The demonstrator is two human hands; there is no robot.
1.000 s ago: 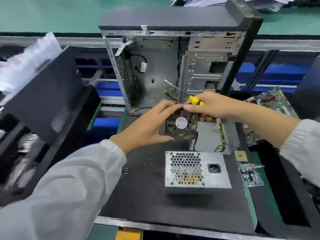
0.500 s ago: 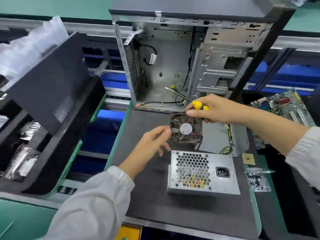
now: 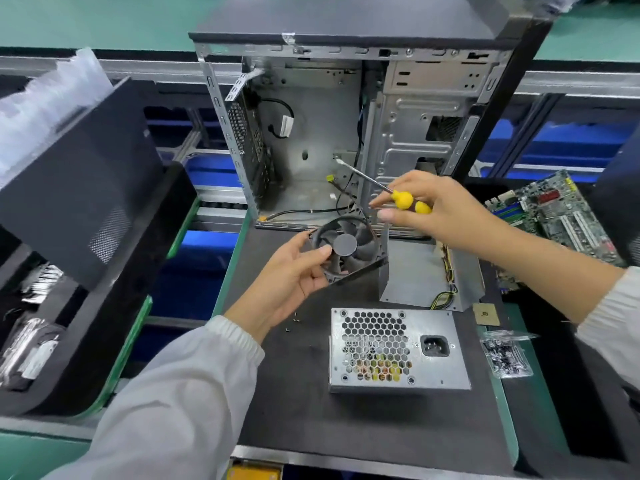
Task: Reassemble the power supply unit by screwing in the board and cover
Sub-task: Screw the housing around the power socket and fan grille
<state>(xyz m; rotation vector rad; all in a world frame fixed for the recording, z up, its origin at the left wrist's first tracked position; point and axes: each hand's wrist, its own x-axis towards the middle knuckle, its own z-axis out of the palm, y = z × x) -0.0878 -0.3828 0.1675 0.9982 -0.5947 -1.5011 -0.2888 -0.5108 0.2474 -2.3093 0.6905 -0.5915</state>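
Left hand [image 3: 294, 271] grips fan [image 3: 349, 249] at frame centre, thumb on its face. Right hand [image 3: 440, 209] clenches screwdriver [image 3: 398, 195], shaft pointing upper left (away from work). Metal box [image 3: 398, 348] lies below-right of fan, nearer left hand; open cover [image 3: 422, 275] just right.

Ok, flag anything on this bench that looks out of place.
A few loose screws lie scattered on the dark mat beside the left hand, not in the screw bag; they could roll off.
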